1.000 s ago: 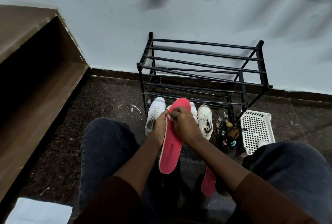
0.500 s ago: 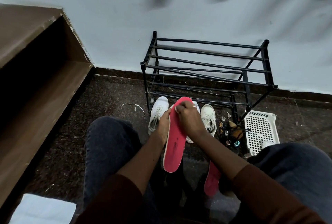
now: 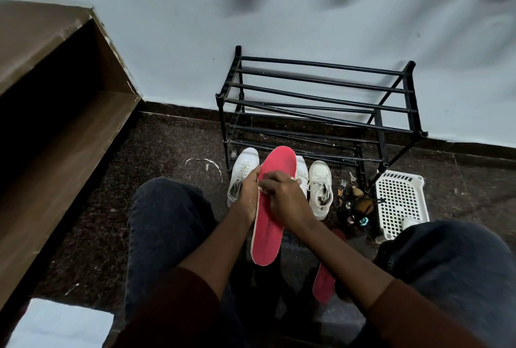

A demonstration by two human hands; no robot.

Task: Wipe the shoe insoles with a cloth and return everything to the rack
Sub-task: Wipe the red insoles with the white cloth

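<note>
My left hand (image 3: 249,194) grips the left edge of a pink insole (image 3: 269,219) held upright between my knees. Across its middle lies my right hand (image 3: 284,197), fingers curled on a small white cloth (image 3: 260,188), only a sliver of which shows. A second pink insole (image 3: 324,282) lies on the floor under my right forearm. White sneakers, one on the left (image 3: 242,173) and one on the right (image 3: 320,188), stand on the floor before the black shoe rack (image 3: 321,102), whose bars hold nothing.
A white perforated basket (image 3: 400,202) sits right of the rack, with keys and small items (image 3: 353,202) beside it. A brown wooden shelf unit (image 3: 55,113) fills the left. A white strip (image 3: 205,164) lies on the dark floor. My knees flank the insole.
My right hand has slid down the insole from near its tip toward the middle. The view has shifted slightly.
</note>
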